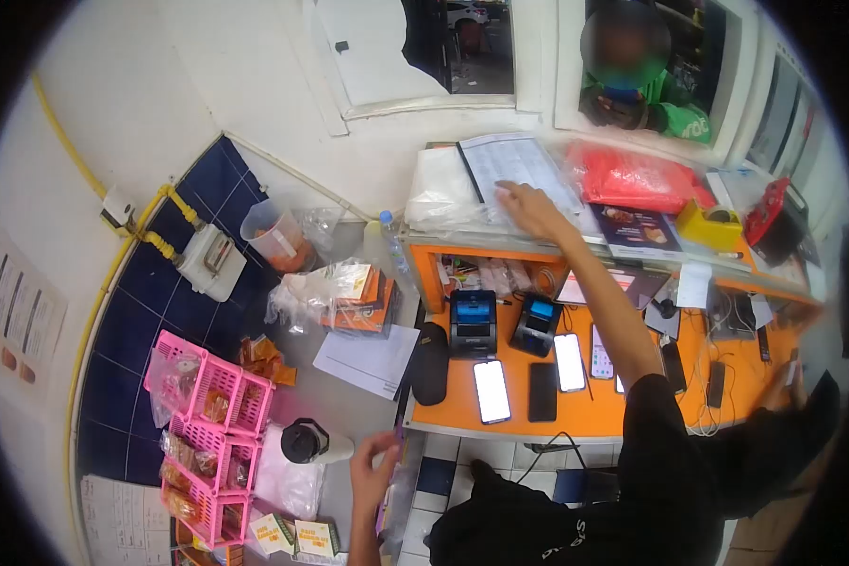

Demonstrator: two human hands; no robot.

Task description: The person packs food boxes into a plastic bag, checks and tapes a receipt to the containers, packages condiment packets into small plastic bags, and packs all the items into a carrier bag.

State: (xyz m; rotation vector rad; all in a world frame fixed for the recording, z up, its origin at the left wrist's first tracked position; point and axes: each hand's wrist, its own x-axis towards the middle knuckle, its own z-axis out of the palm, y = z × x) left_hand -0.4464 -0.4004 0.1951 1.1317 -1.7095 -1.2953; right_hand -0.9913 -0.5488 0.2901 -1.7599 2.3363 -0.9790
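Note:
My right hand (pixel 530 209) reaches over the upper counter, its fingers extended and resting on a printed sheet (pixel 519 165) that lies with a dark-edged folder. Nothing shows in its grasp. White plastic bags (pixel 441 187) lie left of the sheet. Low at the grey counter's edge is my left hand (pixel 374 467), fingers loosely bent and apart, holding nothing visible. Just left of it stands a light tumbler with a black lid (pixel 304 441). A white paper (pixel 368 358) lies farther up the grey counter.
Pink baskets (pixel 219 401) hold packets at left. Phones (pixel 491 391) and two small printers (pixel 473 323) sit on the orange desk (pixel 462 420). A red plastic package (pixel 637 177) lies at the window, where a person in green (pixel 684 121) stands. A dark sleeve (pixel 797 415) is at right.

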